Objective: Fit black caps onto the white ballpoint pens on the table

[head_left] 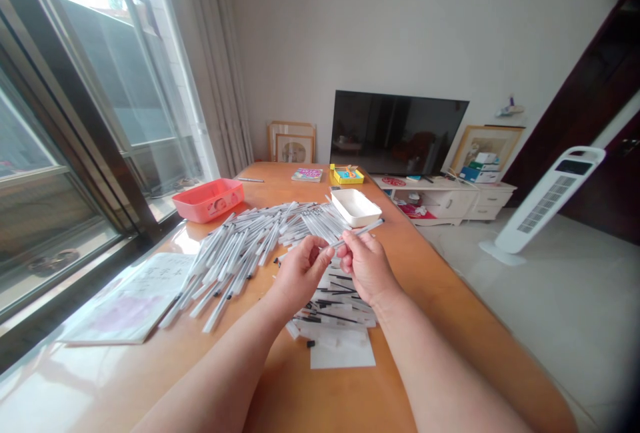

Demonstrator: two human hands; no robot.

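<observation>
Taking the white tray (356, 206) on the wooden table (435, 286) as the landmark: far to its left, near the window, lies a printed sheet (133, 296), and closer in, up-left of the tray, stands a pink tub (209, 199). Between the tub and the tray a broad heap of white pens (250, 246) fans across the tabletop, its right edge touching the tray's near left side. In front of the tray, toward the person, the left hand (300, 273) has its fingers closed around the lower end of a single pen (357, 232), which slants up and to the right, its tip just below the tray's front rim. Immediately right of that, the right hand (365, 265) pinches the same pen's middle between thumb and fingertips. Under both hands, nearer than the tray, lies a pile of black-tipped refills (335, 303) on white paper (343, 352).
</observation>
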